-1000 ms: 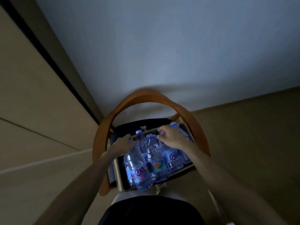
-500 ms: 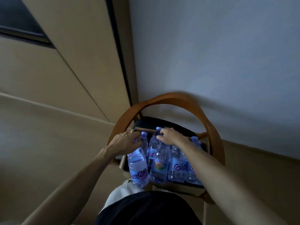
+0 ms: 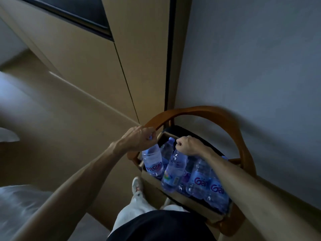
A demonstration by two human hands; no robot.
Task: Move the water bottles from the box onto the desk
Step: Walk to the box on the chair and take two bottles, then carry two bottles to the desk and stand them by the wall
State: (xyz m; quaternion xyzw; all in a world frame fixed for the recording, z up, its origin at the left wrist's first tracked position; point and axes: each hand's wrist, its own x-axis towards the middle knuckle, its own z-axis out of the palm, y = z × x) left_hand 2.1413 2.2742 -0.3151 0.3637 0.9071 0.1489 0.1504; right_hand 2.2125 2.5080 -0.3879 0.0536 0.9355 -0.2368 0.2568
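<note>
Clear plastic water bottles with blue caps and purple lettering standing packed in a tan cardboard box, lower right of centre in the frame, on the dark seat of a wooden chair with a curved orange-brown back rail. Left hand just left of centre, fingers curled round the neck of one clear bottle with a pink and purple label, raised and tilted at the box's left end, base still over the box edge. Right hand just right of it, knuckles up, fingers clamped on the top of a second clear bottle with a colourful round logo, likewise lifted above its neighbours and leaning toward the bottom of the frame. More bottles upright beneath the right forearm, partly hidden by it. Beige floor with pale seams filling the left half; beige cabinet panels with a dark vertical gap at upper centre; grey wall at upper right. White trouser leg and a pale shoe with a red mark at bottom centre, beside the box. Left edge blurred.
</note>
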